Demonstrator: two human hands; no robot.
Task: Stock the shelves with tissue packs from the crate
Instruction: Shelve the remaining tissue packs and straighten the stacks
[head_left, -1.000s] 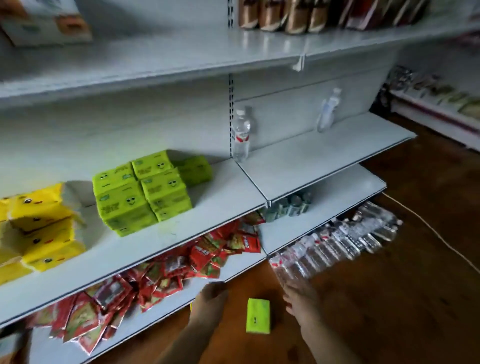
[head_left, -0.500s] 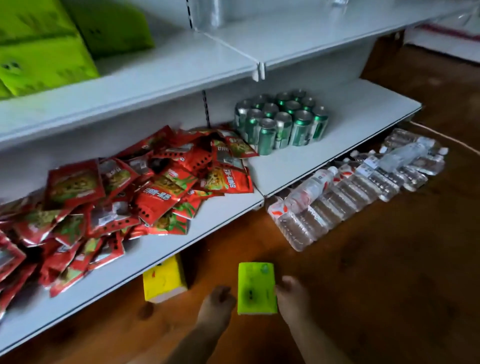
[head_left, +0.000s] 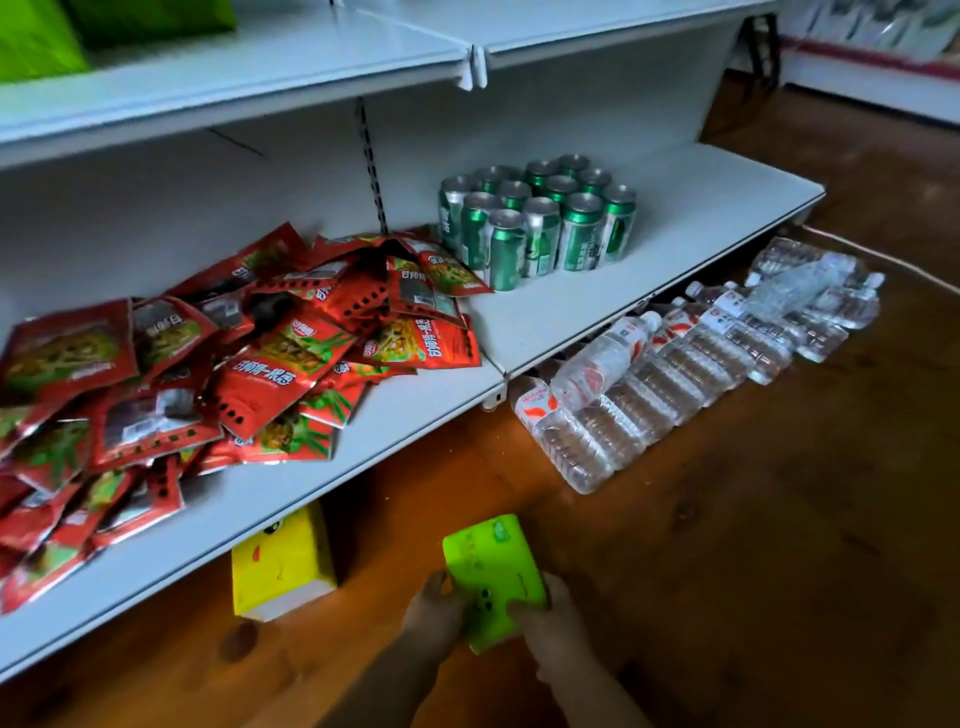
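Observation:
A bright green tissue pack (head_left: 491, 574) is low over the wooden floor near the bottom of the view. My left hand (head_left: 434, 608) grips its left side and my right hand (head_left: 556, 618) grips its right side, fingers curled onto the pack. A yellow tissue pack (head_left: 280, 564) lies on the floor, partly under the lowest shelf (head_left: 322, 499). More green tissue packs (head_left: 36, 36) sit on the shelf above at the top left, cut off by the frame. No crate is in view.
Red snack packets (head_left: 208, 364) are heaped on the lowest shelf's left half. A block of green cans (head_left: 540, 223) stands on the right half. Wrapped water bottles (head_left: 701, 353) lie on the floor under the shelf's right end. A pale cable (head_left: 883, 257) crosses the floor.
The view dropped from the upper shelves to the floor. My hands went from either side of the green pack to gripping it, and the pack now sits tilted between them.

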